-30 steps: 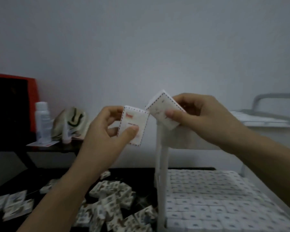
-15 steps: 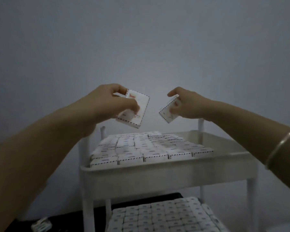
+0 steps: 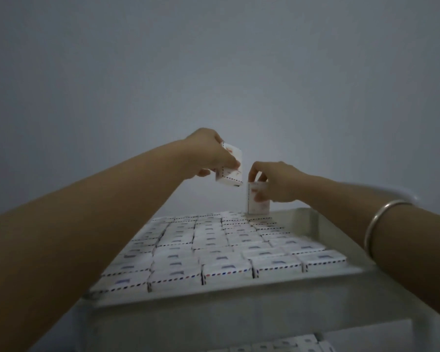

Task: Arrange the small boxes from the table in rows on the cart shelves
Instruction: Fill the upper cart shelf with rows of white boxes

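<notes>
A box (image 3: 258, 204) pinched in the right grip (image 3: 274, 182) was being shelved; a second box (image 3: 231, 168), held in the left grip (image 3: 208, 156), seemed due alongside

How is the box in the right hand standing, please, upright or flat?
Upright: the box stands on end, taller than wide, pinched by the right hand.

Shelf (image 3: 239, 294) packed with boxes (image 3: 214, 245), bare strip along its right side, upright box (image 3: 258, 207) at far edge, open air above.
</notes>
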{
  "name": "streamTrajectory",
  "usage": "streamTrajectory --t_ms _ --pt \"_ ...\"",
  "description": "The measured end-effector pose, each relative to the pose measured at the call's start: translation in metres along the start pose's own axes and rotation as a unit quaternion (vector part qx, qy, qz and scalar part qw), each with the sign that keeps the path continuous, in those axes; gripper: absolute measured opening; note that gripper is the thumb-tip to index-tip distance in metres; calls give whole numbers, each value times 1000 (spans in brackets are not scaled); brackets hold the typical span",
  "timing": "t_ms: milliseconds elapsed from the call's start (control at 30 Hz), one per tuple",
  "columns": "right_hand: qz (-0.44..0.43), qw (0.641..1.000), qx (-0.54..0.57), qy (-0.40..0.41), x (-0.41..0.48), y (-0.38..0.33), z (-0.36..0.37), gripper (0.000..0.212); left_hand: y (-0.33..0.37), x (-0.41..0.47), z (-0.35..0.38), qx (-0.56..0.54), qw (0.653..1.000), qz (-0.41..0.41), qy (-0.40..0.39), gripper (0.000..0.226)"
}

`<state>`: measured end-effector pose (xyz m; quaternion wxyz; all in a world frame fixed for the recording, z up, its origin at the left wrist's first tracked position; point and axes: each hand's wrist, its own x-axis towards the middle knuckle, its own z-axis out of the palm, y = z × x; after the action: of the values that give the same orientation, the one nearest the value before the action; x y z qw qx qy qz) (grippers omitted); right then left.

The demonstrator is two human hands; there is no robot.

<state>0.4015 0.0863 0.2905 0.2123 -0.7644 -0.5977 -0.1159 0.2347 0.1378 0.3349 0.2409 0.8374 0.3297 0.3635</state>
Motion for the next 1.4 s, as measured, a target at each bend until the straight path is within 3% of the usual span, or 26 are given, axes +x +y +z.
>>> streamTrajectory --t_ms 100,200,333,467,700,867,1100,1267,1400 --pt "-15 999 8 -41 1 3 8 41 -1 17 16 27 999 5 -18 40" --pt "-7 991 101 -83 2 8 14 33 -5 31 28 60 998 11 -18 41" --pt "54 966 215 -131 -6 15 16 21 -14 47 35 26 1000 -1 -15 36" --pt "96 950 244 -171 -10 17 16 28 -20 54 51 0 1000 -5 -24 30" --pt "233 909 325 -114 -11 15 23 19 -26 59 72 -22 996 30 -82 29" --pt "265 903 324 -92 -13 13 23 19 -37 56 76 49 989 53 -126 31" --pt "223 916 321 -96 -19 8 21 32 -41 54 79 128 975 54 -176 27" --pt "182 949 233 -106 -17 6 25 52 -41 46 74 149 970 42 -187 31" --pt "175 957 171 -156 -20 8 26 54 -33 35 76 225 950 29 -214 33"
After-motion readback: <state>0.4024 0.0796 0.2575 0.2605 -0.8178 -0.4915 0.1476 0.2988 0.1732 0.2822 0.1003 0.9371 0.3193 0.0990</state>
